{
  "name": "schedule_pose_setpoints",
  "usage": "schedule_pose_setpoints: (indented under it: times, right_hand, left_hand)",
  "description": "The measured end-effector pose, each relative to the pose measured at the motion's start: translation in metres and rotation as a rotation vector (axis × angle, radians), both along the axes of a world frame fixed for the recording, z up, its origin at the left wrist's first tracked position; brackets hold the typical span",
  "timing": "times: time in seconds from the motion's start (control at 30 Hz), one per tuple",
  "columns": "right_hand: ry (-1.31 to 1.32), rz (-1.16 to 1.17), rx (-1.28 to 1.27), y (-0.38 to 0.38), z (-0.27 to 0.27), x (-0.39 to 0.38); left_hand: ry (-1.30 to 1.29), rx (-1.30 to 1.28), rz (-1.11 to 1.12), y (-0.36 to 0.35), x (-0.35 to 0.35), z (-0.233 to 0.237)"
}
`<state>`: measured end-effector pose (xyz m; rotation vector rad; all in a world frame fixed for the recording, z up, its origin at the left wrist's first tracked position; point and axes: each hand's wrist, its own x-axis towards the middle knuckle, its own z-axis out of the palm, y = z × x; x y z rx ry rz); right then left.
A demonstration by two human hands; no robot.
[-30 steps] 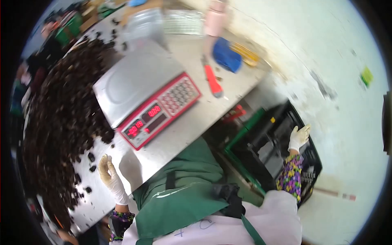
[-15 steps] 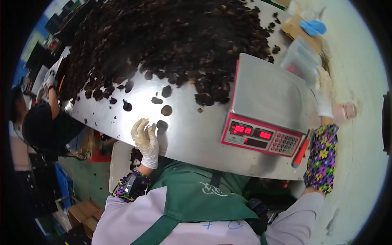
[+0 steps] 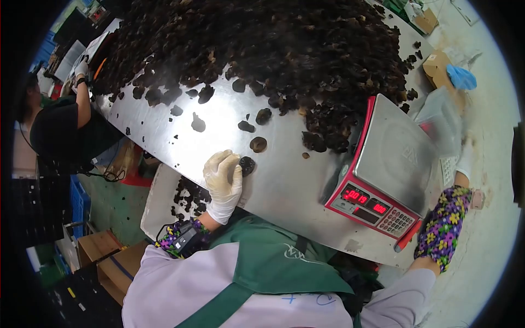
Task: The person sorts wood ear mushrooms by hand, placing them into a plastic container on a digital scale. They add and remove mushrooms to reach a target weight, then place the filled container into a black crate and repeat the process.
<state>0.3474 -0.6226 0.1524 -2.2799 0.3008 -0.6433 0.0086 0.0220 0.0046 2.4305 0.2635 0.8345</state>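
Note:
My left hand (image 3: 223,180), in a whitish glove, is over the near edge of the metal table with its fingers loosely bent and thumb apart. Nothing shows in its grasp. Right beside the fingertips lies a dark round piece (image 3: 248,165), which looks like black fungus. My right hand (image 3: 465,161), also gloved, reaches past the right side of a red weighing scale (image 3: 399,156), near a clear plastic container (image 3: 440,117). Its fingers are blurred against the pale wall. The scale's plate is bare and its red digits are lit.
A large heap of dark fungus pieces (image 3: 262,49) covers the far part of the metal table (image 3: 284,191). An orange-handled tool (image 3: 407,238) lies by the scale. A blue glove-like item (image 3: 461,77) rests on cardboard. At left, another person (image 3: 65,126) works; below stands a white bin (image 3: 158,202).
The view has shifted, so the table and scale appear turned and displaced. My left hand has come closer to the dark round piece, fingers nearer together. My right hand has moved beside the scale.

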Motion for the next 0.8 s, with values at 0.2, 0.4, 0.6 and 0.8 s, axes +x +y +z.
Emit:
schedule_pose_setpoints:
  times: [0.2, 0.4, 0.6, 0.8]
  right_hand:
    - [-0.124, 0.117, -0.043, 0.071, 0.042, -0.117]
    - [-0.212, 0.443, -0.804, 0.220, 0.007, -0.254]
    - [-0.084, 0.323, -0.903, 0.263, -0.014, -0.311]
    - [-0.120, 0.248, -0.814, 0.264, -0.026, -0.311]
  left_hand:
    - [0.039, -0.036, -0.123, 0.014, 0.064, 0.026]
    - [0.236, 0.005, -0.451, 0.019, 0.131, 0.019]
    - [0.244, 0.159, -0.574, 0.015, 0.065, 0.023]
    - [0.282, 0.316, -0.532, 0.010, 0.030, 0.022]
